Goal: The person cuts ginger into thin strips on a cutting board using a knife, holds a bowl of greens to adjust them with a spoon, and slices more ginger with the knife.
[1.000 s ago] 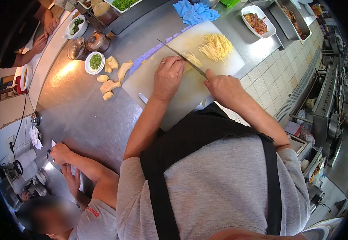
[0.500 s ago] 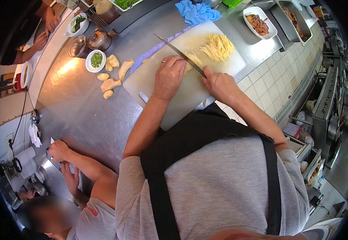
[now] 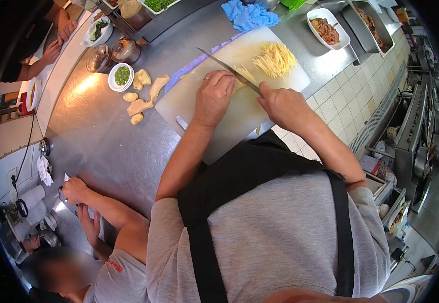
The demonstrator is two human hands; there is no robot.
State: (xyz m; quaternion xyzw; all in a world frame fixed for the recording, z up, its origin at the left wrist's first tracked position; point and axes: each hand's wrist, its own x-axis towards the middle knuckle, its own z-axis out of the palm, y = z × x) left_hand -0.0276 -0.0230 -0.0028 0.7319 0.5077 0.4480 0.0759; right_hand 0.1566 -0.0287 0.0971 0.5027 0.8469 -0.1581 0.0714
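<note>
Steel counter [image 3: 93, 118]: knife [image 3: 227, 66], bowl [image 3: 112, 81] of greens [image 3: 122, 76]

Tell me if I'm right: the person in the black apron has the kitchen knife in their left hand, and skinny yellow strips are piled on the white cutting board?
Not quite: the head view shows the kitchen knife in the right hand, not the left hand. The yellow strips are indeed piled on the white cutting board.
</note>
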